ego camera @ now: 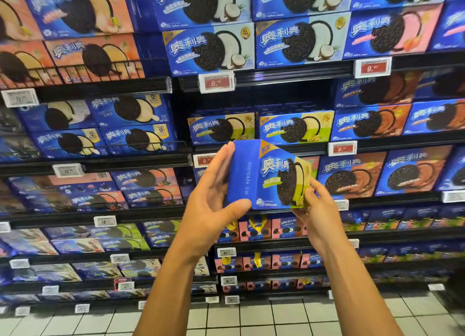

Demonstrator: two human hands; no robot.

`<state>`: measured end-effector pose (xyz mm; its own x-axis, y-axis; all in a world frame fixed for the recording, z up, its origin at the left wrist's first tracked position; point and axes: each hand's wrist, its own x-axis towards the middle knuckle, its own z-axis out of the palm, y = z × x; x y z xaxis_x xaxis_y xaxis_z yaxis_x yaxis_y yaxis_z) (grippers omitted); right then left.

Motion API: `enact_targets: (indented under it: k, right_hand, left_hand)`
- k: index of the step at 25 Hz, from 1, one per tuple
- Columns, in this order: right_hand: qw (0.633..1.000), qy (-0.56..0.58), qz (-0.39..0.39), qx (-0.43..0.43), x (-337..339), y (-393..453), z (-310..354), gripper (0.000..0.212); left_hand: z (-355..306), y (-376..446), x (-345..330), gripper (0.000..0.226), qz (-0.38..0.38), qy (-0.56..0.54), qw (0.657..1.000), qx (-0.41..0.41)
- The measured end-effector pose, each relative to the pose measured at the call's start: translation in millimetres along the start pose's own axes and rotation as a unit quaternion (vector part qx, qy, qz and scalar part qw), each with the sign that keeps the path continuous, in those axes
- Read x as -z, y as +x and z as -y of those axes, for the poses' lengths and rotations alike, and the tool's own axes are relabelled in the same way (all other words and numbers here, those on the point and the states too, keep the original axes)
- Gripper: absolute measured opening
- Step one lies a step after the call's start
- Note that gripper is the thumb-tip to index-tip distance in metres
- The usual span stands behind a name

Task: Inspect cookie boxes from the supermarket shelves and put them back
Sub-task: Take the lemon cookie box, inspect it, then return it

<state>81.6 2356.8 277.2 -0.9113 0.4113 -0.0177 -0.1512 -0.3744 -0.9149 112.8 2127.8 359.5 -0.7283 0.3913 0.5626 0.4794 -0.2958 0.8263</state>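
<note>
A blue cookie box (261,177) with a green and yellow corner and a dark sandwich cookie on its face is held up in front of the shelves, turned so its blue side panel faces me. My left hand (214,197) cups the box's left side, with the thumb under its lower edge and the fingers up along the panel. My right hand (314,207) grips the box's lower right corner. Two matching boxes (294,129) stand on the shelf just above, with dark open room over them.
Black shelves (264,81) full of blue, pink and brown cookie boxes fill the view on several levels. Red and white price tags (216,83) hang on the shelf edges. A white tiled floor (276,318) runs along the bottom.
</note>
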Motion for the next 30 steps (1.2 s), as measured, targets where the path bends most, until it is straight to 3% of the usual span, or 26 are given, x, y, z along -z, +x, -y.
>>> enact_targets:
  k: [4, 9, 20, 25, 30]
  right_hand:
    - [0.998, -0.019, 0.045, -0.036, -6, 6, -10, 0.027]
    - [1.0, 0.015, 0.012, -0.024, -9, -4, -1, 0.03]
    - [0.985, 0.119, 0.017, 0.126, -29, -49, 44, 0.024]
    - [0.982, 0.108, 0.05, 0.147, -33, -59, 52, 0.03]
    - [0.962, 0.103, 0.155, 0.201, -40, -73, 53, 0.044]
  left_hand:
    - [2, 3, -14, 0.094, 0.012, 0.023, 1.0, 0.002]
    - [1, 0, -7, 0.094, 0.018, 0.033, 0.999, -0.006]
    - [18, -13, 36, 0.08, -0.177, -0.056, 0.982, 0.021]
    - [25, -15, 42, 0.073, -0.197, -0.1, 0.974, 0.039]
    - [41, 0, 58, 0.059, -0.188, -0.16, 0.965, 0.092]
